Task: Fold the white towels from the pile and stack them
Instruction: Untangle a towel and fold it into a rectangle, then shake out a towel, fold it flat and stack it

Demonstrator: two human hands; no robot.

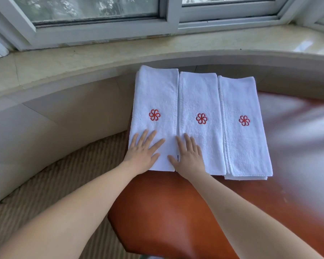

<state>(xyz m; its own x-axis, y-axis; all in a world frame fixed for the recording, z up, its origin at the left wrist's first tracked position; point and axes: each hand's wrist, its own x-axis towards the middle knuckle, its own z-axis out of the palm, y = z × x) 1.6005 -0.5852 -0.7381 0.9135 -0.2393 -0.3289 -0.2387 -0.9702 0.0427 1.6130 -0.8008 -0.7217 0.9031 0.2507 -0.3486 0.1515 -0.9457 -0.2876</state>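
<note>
Three folded white terry towels, each with a red embroidered flower emblem, lie side by side on the glossy reddish-brown wooden worktop (166, 202), edges touching: the left towel (157, 94), the middle towel (198, 94) and the right towel (239, 101). The left hand (143, 153) lies flat on the near end of the left towel, fingers (150, 136) straight and spread, gripping nothing. The right hand (188, 156) presses flat across the seam between left and middle towels, fingers likewise straight. Behind runs a beige marble windowsill (82, 58).
</note>
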